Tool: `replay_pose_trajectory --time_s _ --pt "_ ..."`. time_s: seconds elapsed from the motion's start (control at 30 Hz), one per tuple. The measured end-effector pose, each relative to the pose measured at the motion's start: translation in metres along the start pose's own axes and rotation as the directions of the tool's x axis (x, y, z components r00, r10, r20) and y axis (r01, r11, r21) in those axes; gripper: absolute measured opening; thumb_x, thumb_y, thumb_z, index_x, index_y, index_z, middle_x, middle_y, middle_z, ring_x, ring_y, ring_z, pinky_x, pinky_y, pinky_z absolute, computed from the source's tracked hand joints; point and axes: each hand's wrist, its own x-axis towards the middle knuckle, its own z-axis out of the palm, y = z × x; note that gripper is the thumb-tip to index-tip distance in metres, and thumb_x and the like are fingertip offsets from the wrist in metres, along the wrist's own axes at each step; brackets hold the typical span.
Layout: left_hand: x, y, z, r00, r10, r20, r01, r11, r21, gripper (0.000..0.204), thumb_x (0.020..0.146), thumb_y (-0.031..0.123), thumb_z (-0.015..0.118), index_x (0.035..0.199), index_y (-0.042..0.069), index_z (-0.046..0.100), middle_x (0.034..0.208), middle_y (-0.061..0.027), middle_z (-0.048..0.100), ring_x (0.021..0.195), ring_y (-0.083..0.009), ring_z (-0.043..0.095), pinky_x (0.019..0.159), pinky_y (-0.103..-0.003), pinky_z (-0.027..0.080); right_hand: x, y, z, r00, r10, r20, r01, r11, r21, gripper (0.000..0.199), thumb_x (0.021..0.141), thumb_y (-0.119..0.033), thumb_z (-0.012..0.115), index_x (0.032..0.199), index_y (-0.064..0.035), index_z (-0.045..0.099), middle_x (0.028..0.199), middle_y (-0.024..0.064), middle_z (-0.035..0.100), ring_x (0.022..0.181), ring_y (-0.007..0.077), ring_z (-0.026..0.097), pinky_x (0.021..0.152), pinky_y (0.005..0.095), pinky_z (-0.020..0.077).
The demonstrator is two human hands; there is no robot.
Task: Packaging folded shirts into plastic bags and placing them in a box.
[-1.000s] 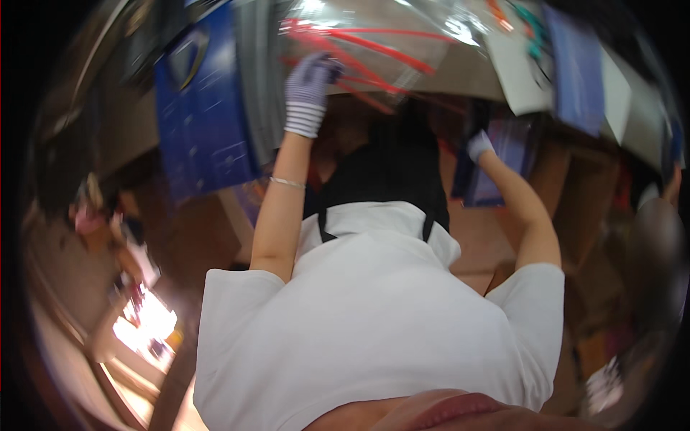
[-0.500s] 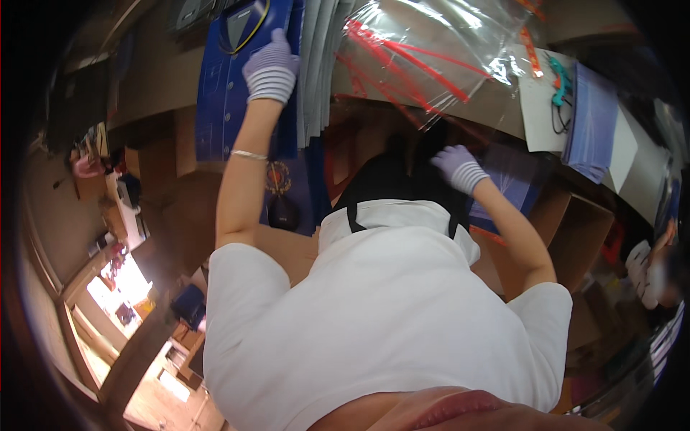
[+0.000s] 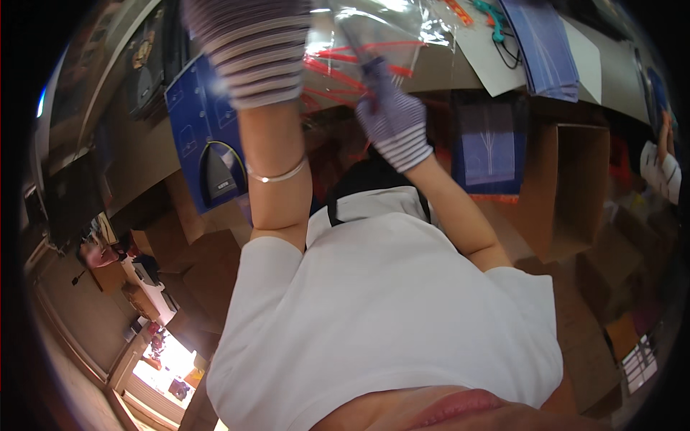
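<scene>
My left hand (image 3: 251, 54), in a purple-and-white striped glove, is raised close to the view at the top. Its fingers are smeared or beyond the upper edge. Behind that forearm lies a blue printed piece (image 3: 188, 126) with pocket and button drawings and a yellow-edged dark collar shape. My right hand (image 3: 394, 122), gloved alike, reaches up to the clear plastic bags (image 3: 410, 25) with red strips, which lie on the table. Its fingertips overlap the bags' near edge and are blurred, so a hold on a bag cannot be made out.
Right of the bags, a stack of blue-violet printed pieces (image 3: 539, 50) rests on white sheets beside a teal-handled tool (image 3: 496, 21). Below the table edge hangs a blue printed piece (image 3: 491, 147), next to an open cardboard box (image 3: 575, 187). Another person's sleeve (image 3: 660, 171) shows at far right.
My left hand has left the blue printed piece and come up close to the view. My right hand has moved left and up to the bags. The whole view has shifted.
</scene>
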Motion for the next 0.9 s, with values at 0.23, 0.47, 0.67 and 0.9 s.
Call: replay_pose_trajectory --time_s 0.23,0.47,0.67,0.9 --pt "-0.027 -0.083 0.062 0.962 0.107 0.251 0.101 0.716 -0.691 0.026 0.081 -0.004 0.043 0.104 -0.005 0.056 0.075 -0.0058 0.058 0.059 -0.0104 0.054 0.054 -0.021 0.045 0.002 0.146 -0.078 0.969 0.248 -0.004 -0.203 0.782 -0.589 0.046 0.077 -0.025 0.063 0.119 -0.0136 0.048 0.08 0.0094 0.063 0.058 0.0248 0.06 0.053 0.0308 0.049" --pt "-0.083 -0.349 0.109 0.673 -0.154 0.723 -0.249 0.873 0.418 0.021 0.072 0.024 0.062 0.09 0.012 0.062 0.085 -0.0106 0.061 0.082 -0.0296 0.058 0.074 -0.038 0.048 -0.039 0.198 -0.158 0.901 0.326 -0.285 -0.312 0.945 0.096 0.019 0.084 -0.015 0.056 0.091 0.0023 0.061 0.084 0.0119 0.063 0.056 0.0132 0.06 0.043 0.022 0.048" --pt "-0.073 -0.356 0.152 0.802 -0.397 0.445 0.028 0.77 0.637 0.021 0.077 0.025 0.052 0.085 0.009 0.063 0.088 -0.016 0.06 0.082 -0.0337 0.058 0.073 -0.041 0.047 -0.054 0.209 -0.17 0.94 -0.119 -0.32 0.01 0.947 -0.321 0.017 0.083 -0.013 0.059 0.09 0.0024 0.061 0.077 0.0104 0.062 0.049 0.01 0.054 0.044 0.0202 0.0421" --pt "-0.075 -0.335 0.148 0.771 -0.537 0.343 0.225 0.733 0.642 0.022 0.075 0.027 0.057 0.083 0.008 0.062 0.085 -0.0161 0.061 0.081 -0.0336 0.058 0.073 -0.04 0.047 -0.055 0.195 -0.168 0.958 0.215 -0.192 -0.243 0.96 -0.137 0.02 0.084 -0.016 0.057 0.089 0.0033 0.058 0.071 0.0074 0.059 0.046 0.0101 0.053 0.045 0.0229 0.0431"
